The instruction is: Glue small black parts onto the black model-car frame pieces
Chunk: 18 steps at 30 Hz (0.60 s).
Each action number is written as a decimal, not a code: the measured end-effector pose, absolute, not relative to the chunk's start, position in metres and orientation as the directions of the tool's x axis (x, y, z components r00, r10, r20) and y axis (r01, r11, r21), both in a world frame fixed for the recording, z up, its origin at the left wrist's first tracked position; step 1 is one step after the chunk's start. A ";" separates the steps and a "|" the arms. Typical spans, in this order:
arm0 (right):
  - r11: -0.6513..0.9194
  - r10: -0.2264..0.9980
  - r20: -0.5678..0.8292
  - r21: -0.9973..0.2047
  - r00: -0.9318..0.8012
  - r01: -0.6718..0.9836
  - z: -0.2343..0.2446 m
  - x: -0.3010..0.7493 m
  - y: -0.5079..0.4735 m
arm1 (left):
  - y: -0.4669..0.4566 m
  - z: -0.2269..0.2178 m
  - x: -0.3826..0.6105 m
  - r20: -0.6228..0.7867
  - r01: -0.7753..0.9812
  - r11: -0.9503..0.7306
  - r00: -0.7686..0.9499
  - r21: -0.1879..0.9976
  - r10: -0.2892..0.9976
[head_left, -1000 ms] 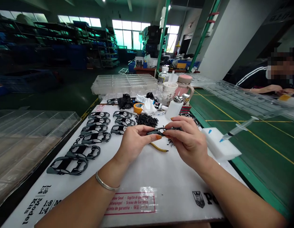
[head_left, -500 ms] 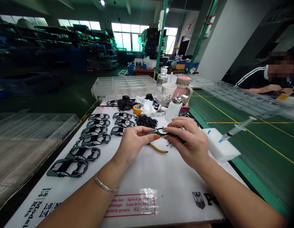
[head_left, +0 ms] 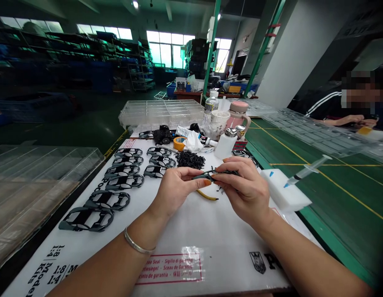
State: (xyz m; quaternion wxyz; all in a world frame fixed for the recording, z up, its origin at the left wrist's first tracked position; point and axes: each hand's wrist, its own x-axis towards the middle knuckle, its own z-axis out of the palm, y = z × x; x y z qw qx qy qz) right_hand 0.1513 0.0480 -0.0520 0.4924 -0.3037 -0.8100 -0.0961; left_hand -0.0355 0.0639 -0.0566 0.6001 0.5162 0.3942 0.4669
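While left hand (head_left: 172,187) pinches one end of dark frame (head_left: 204,175), right hand (head_left: 247,185) grasping other, I hold it raised between both, yellow handle (head_left: 208,196) showing just below. My worry: uneven twist could snap thin frame; loose fingertip pinch could let it slip, dropping onto white board (head_left: 216,231) between hands.

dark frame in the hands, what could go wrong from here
The thin dark frame, pinched by the left hand and right hand, might flex or crack if pressed hard. The right hand could bump the white foam block beside it and topple the slanting syringe. A slip might scatter the loose black pile.
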 end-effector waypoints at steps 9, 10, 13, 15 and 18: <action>0.775 0.417 0.852 -0.152 -0.316 0.613 -0.055 0.151 0.049 | 0.066 -0.059 -0.037 0.013 -0.196 0.041 0.268 0.980 0.963; 0.778 0.414 0.852 -0.149 -0.319 0.611 -0.055 0.151 0.049 | 0.067 -0.059 -0.038 0.017 -0.193 0.037 0.267 0.981 0.963; 0.777 0.415 0.857 -0.160 -0.304 0.609 -0.053 0.154 0.049 | 0.068 -0.061 -0.039 0.030 -0.174 0.014 0.252 0.985 0.967; 0.758 0.450 0.862 -0.230 -0.233 0.610 -0.052 0.159 0.050 | 0.070 -0.061 -0.040 0.031 -0.165 0.009 0.235 0.986 0.971; 0.705 0.555 0.831 -0.462 -0.014 0.538 -0.053 0.170 0.054 | 0.073 -0.062 -0.041 0.020 -0.154 0.011 0.199 0.988 0.980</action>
